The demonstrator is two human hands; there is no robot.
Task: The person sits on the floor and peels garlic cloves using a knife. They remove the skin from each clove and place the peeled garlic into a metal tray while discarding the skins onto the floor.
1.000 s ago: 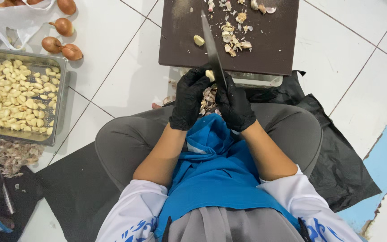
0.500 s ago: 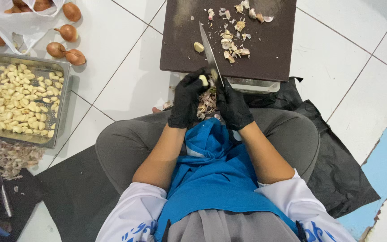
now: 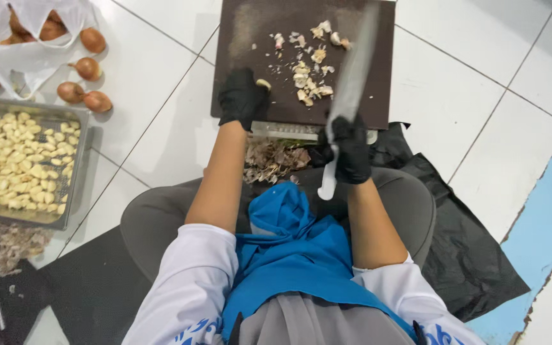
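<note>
A dark brown cutting board (image 3: 250,38) lies on the white tiled floor in front of my knees. My left hand (image 3: 241,97), in a black glove, rests on the board's near left part with its fingers on a peeled garlic clove (image 3: 264,83). My right hand (image 3: 351,148), also gloved, grips the white handle of a long knife (image 3: 351,83) whose blade points away over the board's right side. Garlic trimmings (image 3: 308,70) are scattered mid-board. A heap of garlic skins (image 3: 275,160) lies between the board and my lap.
A metal tray (image 3: 75,163) full of peeled garlic cloves stands at the left. Behind it lie several onions (image 3: 87,67) and a white plastic bag (image 3: 30,54). Black plastic sheeting (image 3: 474,255) spreads under me. More skins (image 3: 4,246) lie below the tray.
My hands have separated from in front of my lap. The left reached onto the board to a clove. The right lifted the knife toward the board's right side.
</note>
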